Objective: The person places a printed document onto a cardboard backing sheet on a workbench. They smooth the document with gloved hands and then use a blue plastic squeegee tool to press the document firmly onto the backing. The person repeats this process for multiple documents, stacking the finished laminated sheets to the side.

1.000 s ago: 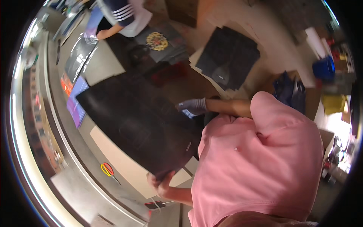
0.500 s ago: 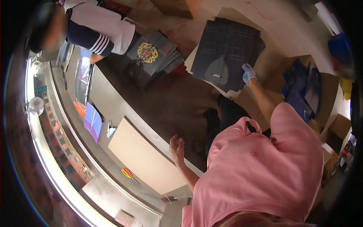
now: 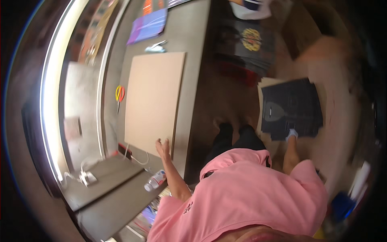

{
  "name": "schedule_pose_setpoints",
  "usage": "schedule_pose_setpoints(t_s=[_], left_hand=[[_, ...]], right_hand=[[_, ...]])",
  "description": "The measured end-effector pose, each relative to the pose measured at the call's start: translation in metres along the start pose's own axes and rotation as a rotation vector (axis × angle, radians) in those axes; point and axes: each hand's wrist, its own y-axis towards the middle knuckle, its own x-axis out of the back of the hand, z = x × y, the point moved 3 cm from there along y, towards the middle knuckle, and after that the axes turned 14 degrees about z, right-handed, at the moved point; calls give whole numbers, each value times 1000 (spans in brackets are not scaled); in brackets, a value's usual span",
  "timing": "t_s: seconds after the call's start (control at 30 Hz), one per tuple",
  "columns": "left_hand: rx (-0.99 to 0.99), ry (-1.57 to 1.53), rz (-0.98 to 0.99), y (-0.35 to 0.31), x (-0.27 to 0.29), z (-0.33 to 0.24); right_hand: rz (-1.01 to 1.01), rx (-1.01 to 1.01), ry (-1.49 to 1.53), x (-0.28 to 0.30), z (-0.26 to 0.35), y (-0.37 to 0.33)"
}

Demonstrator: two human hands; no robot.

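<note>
My bare left hand [image 3: 163, 147] is over the near right corner of a large flat beige board [image 3: 154, 97] on the grey table. Its fingers are apart with nothing in them; whether it touches the board I cannot tell. On the right, my gloved right hand [image 3: 292, 134] lies at the near edge of a stack of dark flat printed sheets [image 3: 296, 109]. That hand is blurred, so any grip on the top sheet cannot be made out. A rounded grey patch marks the sheet's left part, and a pale sheet [image 3: 263, 83] sticks out beneath the stack.
Scissors [image 3: 120, 93] with red and yellow handles lie left of the board. A plastic bottle [image 3: 155, 180] rests near my left forearm. Purple packets [image 3: 149, 25] occupy the table's far end. Beyond the stack are dark printed bags [image 3: 252, 46], another person's sleeve [image 3: 250, 9] and a carton [image 3: 302, 28].
My view has swung left, so the table and board now stand nearly upright in it. My left hand has come over the board's near corner. My right hand stays at the dark stack.
</note>
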Motion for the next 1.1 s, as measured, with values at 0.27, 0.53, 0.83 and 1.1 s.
schedule_pose_setpoints(t_s=[0.27, 0.53, 0.83, 1.1], left_hand=[[399, -25, -377, 9, 41, 81], [134, -430, -311, 2, 25, 59], [194, -1177, -195, 17, 25, 108], [319, -1063, -352, 0, 32, 78]], right_hand=[[431, 1202, -715, -213, 57, -204], [422, 1853, -1418, -507, 63, -445], [198, 1341, -1973, -613, 52, -487], [205, 1339, -2052, -620, 54, -486]])
